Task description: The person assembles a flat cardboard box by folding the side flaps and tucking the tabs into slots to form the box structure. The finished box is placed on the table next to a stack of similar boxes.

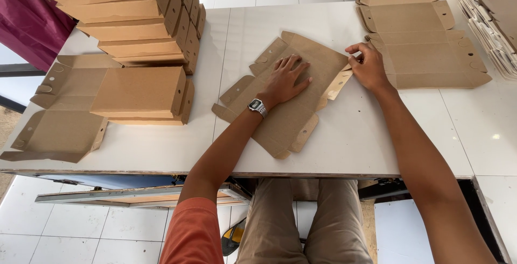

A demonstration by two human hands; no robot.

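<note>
A flat brown cardboard box blank (318, 67) lies at an angle in the middle of the white table (344, 145). My left hand (285, 81), with a wristwatch on the wrist, presses flat on the blank with its fingers spread. My right hand (368, 66) pinches the blank's right edge near a side flap (338, 84). Small tabs stick out along the blank's lower and left edges.
Folded brown boxes (141, 92) lie at the left, with a tall stack (134, 16) behind them. An unfolded blank (54, 134) sits at the table's left edge. More flat blanks (425, 43) lie at the right, and a pile (490, 11) fills the far right corner.
</note>
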